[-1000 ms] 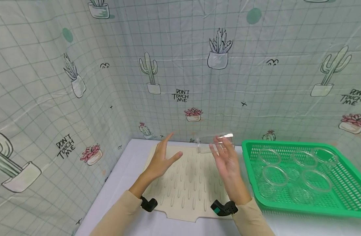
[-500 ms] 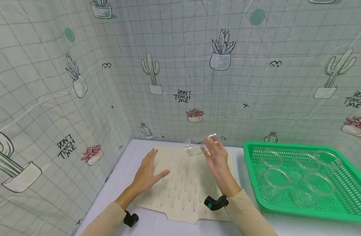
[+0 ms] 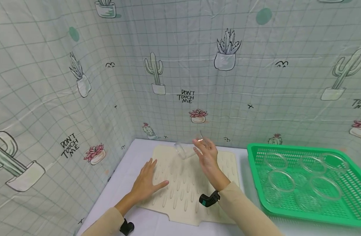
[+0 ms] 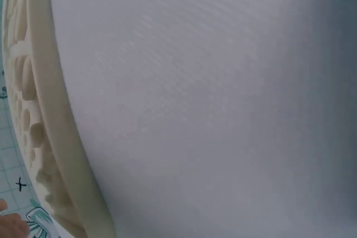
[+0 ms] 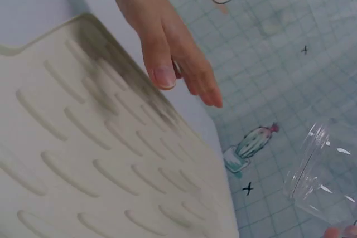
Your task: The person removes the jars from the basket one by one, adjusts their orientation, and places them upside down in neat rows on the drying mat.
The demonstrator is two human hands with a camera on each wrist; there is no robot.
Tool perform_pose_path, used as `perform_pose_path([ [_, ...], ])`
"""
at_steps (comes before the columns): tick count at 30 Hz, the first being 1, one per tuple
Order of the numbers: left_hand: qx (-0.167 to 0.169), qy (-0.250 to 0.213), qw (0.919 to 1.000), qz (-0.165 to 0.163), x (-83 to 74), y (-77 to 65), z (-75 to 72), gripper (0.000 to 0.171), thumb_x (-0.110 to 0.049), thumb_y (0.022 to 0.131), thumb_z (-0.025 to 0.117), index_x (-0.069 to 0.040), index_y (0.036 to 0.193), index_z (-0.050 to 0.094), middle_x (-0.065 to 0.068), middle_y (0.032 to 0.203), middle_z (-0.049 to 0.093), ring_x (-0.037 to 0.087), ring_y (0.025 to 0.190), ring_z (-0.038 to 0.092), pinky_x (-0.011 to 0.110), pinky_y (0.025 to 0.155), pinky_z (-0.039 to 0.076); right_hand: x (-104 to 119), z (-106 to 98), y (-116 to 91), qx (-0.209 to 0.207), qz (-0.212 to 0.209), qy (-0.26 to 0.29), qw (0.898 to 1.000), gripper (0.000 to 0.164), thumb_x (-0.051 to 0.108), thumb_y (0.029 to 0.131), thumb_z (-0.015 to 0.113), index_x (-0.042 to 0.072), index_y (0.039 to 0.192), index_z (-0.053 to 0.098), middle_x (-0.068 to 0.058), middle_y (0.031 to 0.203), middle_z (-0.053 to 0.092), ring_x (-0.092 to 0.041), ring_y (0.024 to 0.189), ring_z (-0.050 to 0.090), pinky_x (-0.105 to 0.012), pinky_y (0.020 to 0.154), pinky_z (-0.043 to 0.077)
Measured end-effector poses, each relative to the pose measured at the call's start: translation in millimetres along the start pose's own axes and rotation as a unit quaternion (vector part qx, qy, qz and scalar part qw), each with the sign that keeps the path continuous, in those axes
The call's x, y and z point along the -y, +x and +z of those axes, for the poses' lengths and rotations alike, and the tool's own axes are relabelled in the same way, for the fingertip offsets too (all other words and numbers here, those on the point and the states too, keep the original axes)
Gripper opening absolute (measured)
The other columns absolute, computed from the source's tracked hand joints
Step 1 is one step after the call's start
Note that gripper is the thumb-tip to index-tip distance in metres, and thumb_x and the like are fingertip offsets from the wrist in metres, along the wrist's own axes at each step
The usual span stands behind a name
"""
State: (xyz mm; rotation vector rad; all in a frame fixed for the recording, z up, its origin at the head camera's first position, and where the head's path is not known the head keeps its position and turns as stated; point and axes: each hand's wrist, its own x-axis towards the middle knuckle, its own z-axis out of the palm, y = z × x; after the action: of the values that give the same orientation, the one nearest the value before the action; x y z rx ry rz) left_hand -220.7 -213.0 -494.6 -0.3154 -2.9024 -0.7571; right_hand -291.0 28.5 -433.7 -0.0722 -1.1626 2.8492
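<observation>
Over the far part of the beige ridged drying mat (image 3: 183,214), my right hand (image 3: 208,157) holds a clear jar (image 3: 184,151) by its body. The jar lies tipped on its side in the air, its ringed mouth facing left. In the right wrist view the jar (image 5: 329,176) shows a ridged rim, with only fingertips (image 5: 346,232) of the right hand at the bottom edge. My left hand (image 3: 145,183) hovers with nothing in it over the mat's left side, fingers straight and thumb spread. Its fingertips (image 4: 11,226) just enter the left wrist view.
To the right stands a green slotted basket (image 3: 310,217) with several clear jars (image 3: 273,196) upright in it. A white cloth (image 3: 121,170) covers the table. Cactus-printed curtains (image 3: 180,65) close off the back and left.
My right hand has carried the jar leftward and slightly down, swinging its mouth lower. The left hand has drawn back and down toward the mat's left side.
</observation>
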Motion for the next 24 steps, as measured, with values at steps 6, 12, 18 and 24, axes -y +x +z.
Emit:
perform_pose_path([
  [6,0.006,-0.002,0.9999,-0.012,7.0,-2.2,5.6,0.106,-0.073,0.072,0.054,-0.011,0.148,0.015,0.009,0.153,0.007,0.033,0.138,0.009,0.058,0.104,0.021,-16.2,3.8,11.7,0.005,0.000,-0.072,0.997,0.075,0.004,0.078,0.072,0.004,0.139,0.027,-0.018,0.129,0.043,-0.021,0.113,0.049,-0.036,0.099,0.039],
  [12,0.036,0.004,0.9991,-0.022,14.1,-5.6,15.8,0.106,-0.073,0.073,0.053,-0.005,0.147,0.017,0.016,0.152,0.010,0.035,0.137,0.009,0.056,0.105,0.019,-32.7,12.0,20.9,0.008,-0.016,-0.166,0.986,0.082,0.014,0.070,0.080,0.007,0.136,0.033,-0.016,0.126,0.048,-0.023,0.114,0.049,-0.033,0.096,0.041],
  [18,0.052,0.022,0.9984,-0.009,16.2,-8.0,22.2,0.107,-0.073,0.073,0.053,-0.002,0.146,0.019,0.019,0.150,0.012,0.035,0.138,0.006,0.052,0.108,0.014,-47.8,17.6,29.1,0.031,-0.040,-0.218,0.975,0.081,0.018,0.067,0.083,0.004,0.132,0.037,-0.013,0.128,0.049,-0.031,0.119,0.045,-0.037,0.094,0.043],
  [24,0.075,0.066,0.9950,0.008,17.7,-10.3,25.4,0.108,-0.074,0.074,0.049,0.002,0.145,0.018,0.020,0.150,0.011,0.035,0.138,0.004,0.048,0.110,0.009,-62.6,23.7,37.9,0.043,-0.070,-0.285,0.955,0.078,0.019,0.065,0.085,0.004,0.129,0.042,-0.012,0.121,0.052,-0.034,0.115,0.046,-0.039,0.094,0.042],
])
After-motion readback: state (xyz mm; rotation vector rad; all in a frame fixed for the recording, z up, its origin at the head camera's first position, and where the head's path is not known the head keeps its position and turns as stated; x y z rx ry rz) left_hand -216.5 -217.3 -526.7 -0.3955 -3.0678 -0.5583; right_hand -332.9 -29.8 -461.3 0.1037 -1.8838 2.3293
